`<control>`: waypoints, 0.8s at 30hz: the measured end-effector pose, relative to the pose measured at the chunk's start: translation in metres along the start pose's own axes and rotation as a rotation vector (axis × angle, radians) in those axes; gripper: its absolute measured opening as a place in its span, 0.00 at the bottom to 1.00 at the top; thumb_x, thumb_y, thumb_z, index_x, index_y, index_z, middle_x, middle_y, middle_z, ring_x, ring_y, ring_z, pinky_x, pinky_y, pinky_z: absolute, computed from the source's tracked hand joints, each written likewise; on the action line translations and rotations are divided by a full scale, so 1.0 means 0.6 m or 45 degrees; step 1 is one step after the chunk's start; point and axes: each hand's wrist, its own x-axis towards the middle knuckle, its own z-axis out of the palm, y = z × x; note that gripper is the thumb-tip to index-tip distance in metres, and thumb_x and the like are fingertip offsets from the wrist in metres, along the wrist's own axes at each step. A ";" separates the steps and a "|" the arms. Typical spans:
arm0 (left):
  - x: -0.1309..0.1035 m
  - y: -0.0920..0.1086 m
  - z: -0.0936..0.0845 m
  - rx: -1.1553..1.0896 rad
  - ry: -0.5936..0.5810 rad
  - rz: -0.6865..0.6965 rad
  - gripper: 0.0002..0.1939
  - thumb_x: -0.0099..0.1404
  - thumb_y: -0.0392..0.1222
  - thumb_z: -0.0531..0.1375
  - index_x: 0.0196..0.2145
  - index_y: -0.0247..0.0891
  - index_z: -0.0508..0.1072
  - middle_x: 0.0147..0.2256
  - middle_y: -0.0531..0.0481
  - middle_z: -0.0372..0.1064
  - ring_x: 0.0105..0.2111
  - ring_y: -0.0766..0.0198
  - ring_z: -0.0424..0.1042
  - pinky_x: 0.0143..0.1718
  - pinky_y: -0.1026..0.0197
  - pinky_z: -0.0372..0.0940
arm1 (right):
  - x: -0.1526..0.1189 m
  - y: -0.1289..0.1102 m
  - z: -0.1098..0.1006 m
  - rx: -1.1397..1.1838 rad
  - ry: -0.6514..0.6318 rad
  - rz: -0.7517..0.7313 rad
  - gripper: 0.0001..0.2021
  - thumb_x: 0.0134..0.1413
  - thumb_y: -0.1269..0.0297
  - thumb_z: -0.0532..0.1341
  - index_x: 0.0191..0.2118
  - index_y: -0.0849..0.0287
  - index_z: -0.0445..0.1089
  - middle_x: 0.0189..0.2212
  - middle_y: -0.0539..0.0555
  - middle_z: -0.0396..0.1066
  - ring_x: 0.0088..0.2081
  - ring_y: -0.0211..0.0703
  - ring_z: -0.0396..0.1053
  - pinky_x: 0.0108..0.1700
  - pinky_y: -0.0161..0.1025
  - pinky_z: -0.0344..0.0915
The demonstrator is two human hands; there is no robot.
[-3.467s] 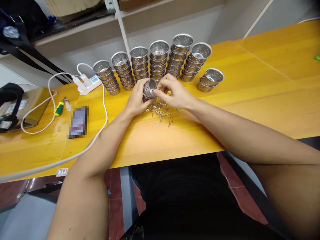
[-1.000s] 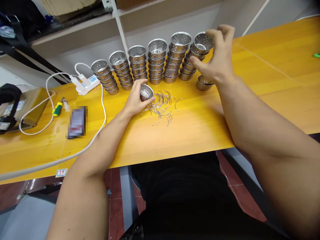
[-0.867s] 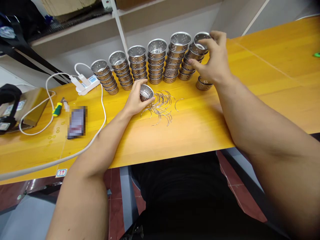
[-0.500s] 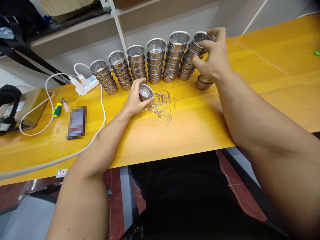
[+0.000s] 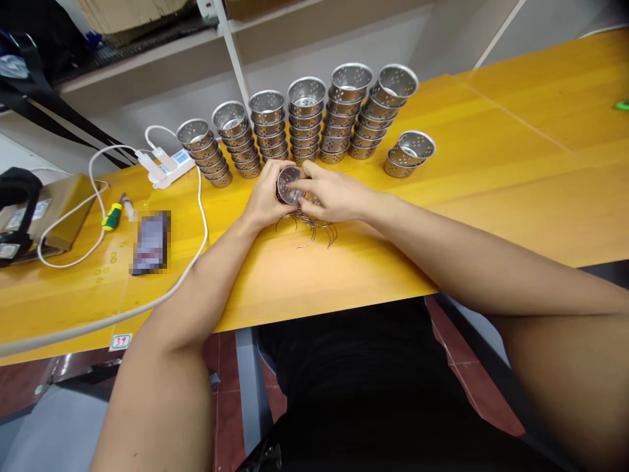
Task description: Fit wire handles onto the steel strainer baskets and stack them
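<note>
A small perforated metal cup is tilted so that its opening faces me. My left hand is wrapped around its left side. From the right, my right hand closes on the cup's rim, with a finger reaching into the opening. Beneath both hands lies a loose pile of thin curved wires, partly covered by my right hand. Whether a wire is between my right fingers cannot be seen.
Leaning stacks of perforated metal cups line the back of the yellow table. A short stack of cups stands to the right. On the left are a power strip with white cables, a screwdriver and a blurred-out flat object.
My right hand has let go of the top cup on the rightmost tall stack and come left to the cup in my left hand. My left hand stays nearly still.
</note>
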 end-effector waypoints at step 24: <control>-0.005 -0.003 0.005 0.043 -0.035 0.039 0.48 0.70 0.81 0.79 0.70 0.47 0.75 0.67 0.37 0.76 0.70 0.34 0.80 0.79 0.29 0.79 | -0.009 0.004 0.025 0.051 0.004 0.005 0.14 0.81 0.52 0.69 0.58 0.55 0.81 0.59 0.66 0.67 0.55 0.66 0.73 0.69 0.70 0.78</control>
